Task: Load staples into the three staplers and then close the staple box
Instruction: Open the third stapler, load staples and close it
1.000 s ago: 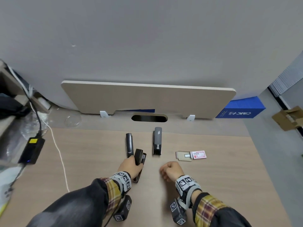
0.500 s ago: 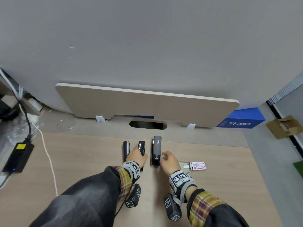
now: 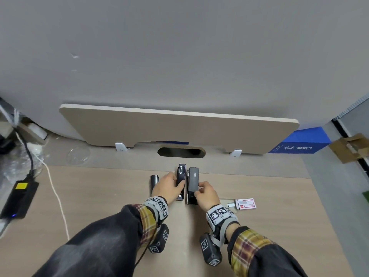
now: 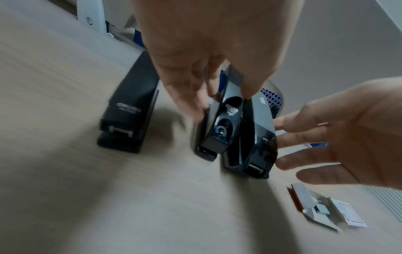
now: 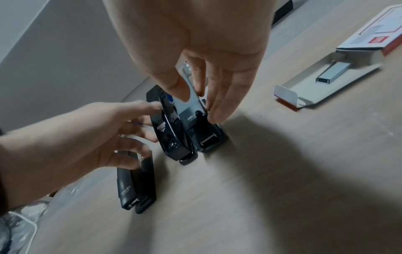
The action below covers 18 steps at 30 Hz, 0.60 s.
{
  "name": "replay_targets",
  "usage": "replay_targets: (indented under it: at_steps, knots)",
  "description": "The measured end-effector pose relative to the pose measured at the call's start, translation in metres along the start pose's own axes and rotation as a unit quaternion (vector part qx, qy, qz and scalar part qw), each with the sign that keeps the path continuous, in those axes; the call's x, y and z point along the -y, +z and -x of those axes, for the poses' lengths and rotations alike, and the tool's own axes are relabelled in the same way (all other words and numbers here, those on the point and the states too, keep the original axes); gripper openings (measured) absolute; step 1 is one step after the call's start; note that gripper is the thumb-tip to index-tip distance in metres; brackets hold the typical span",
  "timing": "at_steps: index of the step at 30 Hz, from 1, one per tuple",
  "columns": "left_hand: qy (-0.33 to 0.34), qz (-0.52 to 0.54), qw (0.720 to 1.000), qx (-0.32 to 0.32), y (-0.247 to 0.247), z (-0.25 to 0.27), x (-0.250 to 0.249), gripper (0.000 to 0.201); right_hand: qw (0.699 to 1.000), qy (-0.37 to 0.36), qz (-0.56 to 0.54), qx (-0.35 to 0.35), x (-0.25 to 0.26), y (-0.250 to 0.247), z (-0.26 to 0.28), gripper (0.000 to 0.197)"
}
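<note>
Left hand pinching the middle stapler, right hand gripping the right stapler; 3rd stapler just left, all on the worktop. Risk, likely: 2 touching staplers knocking each other over. Open staple box with its staple strip clear only from the right wrist.
</note>
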<state>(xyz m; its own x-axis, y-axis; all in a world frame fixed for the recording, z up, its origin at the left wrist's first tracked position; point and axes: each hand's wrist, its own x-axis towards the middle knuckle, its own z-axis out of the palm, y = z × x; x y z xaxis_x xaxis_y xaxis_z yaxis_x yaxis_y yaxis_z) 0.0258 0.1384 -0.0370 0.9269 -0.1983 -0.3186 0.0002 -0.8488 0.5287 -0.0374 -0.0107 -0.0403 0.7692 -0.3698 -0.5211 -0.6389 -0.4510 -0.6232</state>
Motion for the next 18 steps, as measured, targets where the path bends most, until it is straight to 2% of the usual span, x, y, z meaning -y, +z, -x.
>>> replay_targets:
  at_steps: [2, 4, 6, 8, 11, 14, 18]
  knots:
    - [0.003, -0.018, 0.996, -0.083, -0.011, 0.007, 0.009, 0.031, 1.000, -0.003, -0.002, -0.002, -0.002, 0.001, 0.001, 0.037]
    - [-0.038, -0.051, 0.990, -0.123, -0.015, 0.010, 0.020, 0.043, 1.000, -0.007, -0.002, -0.005, -0.004, 0.001, 0.004, 0.037]
    - [-0.114, -0.065, 0.989, -0.064, -0.013, 0.011, 0.030, 0.064, 1.000, -0.010, -0.005, -0.005, -0.006, 0.000, 0.008, 0.037]
    - [-0.152, -0.045, 0.987, 0.004, -0.008, 0.013, 0.037, 0.058, 1.000, -0.013, -0.008, -0.006, -0.009, -0.001, 0.013, 0.035]
    - [-0.112, -0.094, 0.989, 0.031, -0.004, 0.024, 0.045, 0.040, 1.000, -0.018, -0.006, -0.004, -0.017, -0.005, 0.020, 0.029]
    - [-0.059, -0.178, 0.980, 0.067, -0.004, 0.042, 0.054, 0.031, 1.000, -0.017, -0.009, 0.005, -0.026, -0.007, 0.029, 0.009]
    - [0.025, -0.209, 0.966, 0.147, 0.000, 0.064, 0.066, 0.027, 0.999, -0.021, 0.008, 0.034, -0.040, 0.002, 0.048, 0.015]
